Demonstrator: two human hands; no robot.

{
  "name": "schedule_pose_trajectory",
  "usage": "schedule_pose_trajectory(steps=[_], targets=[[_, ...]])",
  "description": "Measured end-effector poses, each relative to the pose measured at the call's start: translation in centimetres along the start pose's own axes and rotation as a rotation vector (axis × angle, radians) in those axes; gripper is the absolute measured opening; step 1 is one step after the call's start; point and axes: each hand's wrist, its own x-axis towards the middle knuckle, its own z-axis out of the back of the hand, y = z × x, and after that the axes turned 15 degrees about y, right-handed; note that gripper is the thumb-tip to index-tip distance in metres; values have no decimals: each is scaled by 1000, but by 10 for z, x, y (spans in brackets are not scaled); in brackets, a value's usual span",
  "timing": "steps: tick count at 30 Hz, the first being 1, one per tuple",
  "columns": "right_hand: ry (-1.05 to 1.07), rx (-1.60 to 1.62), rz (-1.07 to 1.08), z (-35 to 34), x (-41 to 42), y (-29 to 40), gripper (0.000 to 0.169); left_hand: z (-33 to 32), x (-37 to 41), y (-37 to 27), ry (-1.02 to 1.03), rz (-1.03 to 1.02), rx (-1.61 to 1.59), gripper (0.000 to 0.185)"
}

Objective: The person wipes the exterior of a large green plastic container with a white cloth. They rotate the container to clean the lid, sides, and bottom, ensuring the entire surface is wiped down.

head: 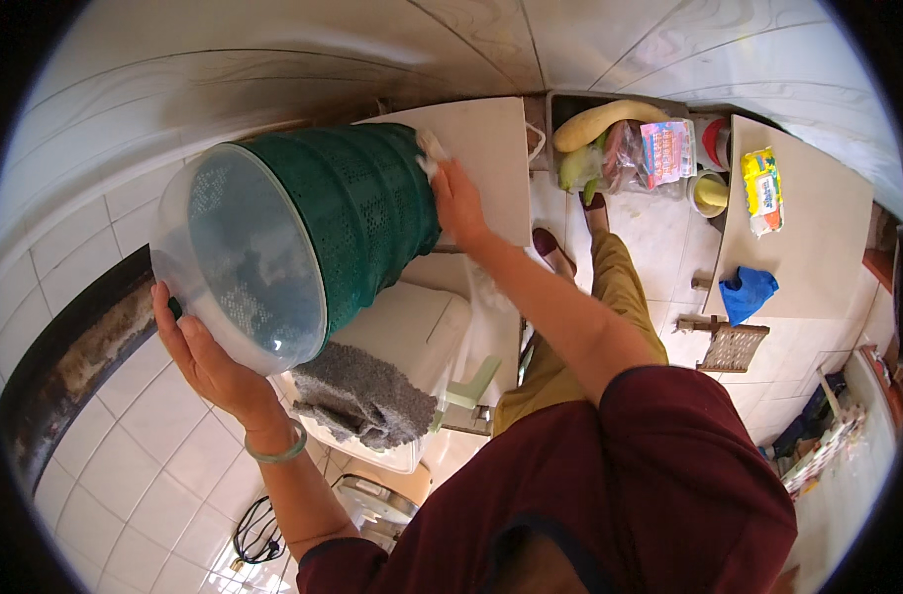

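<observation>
A tall green perforated plastic basket [370, 200] with ribbed sides lies tilted over a pale table at the upper left. Its near end is covered by a large translucent plastic lid or bowl [251, 252]. My left hand [214, 356], with a pale green bangle at the wrist, supports the translucent piece from its lower left, the fingers spread against it. My right hand [459, 200] holds a white wipe or cloth [431, 152] against the basket's far end. A gray fluffy cloth [370, 393] lies beneath, on a white lidded surface.
A pale tabletop [496, 171] is beside the basket. A gray crate [559, 111] holds vegetables and bags. On another table [815, 245] are a yellow pack of wipes [762, 189] and a blue cloth [747, 292]. A small woven stool [734, 347] and a coiled black cable [258, 534] are lower down.
</observation>
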Motion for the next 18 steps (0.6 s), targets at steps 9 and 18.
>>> schedule_pose_trajectory(steps=[9, 18], targets=[[257, -142, 204, 9, 90, 27, 35, 11, -2, 10, 25, -93, 176, 45], [142, 190, 36, 0, 49, 11, 39, 3, -2, 10, -19, -42, -35, 43]])
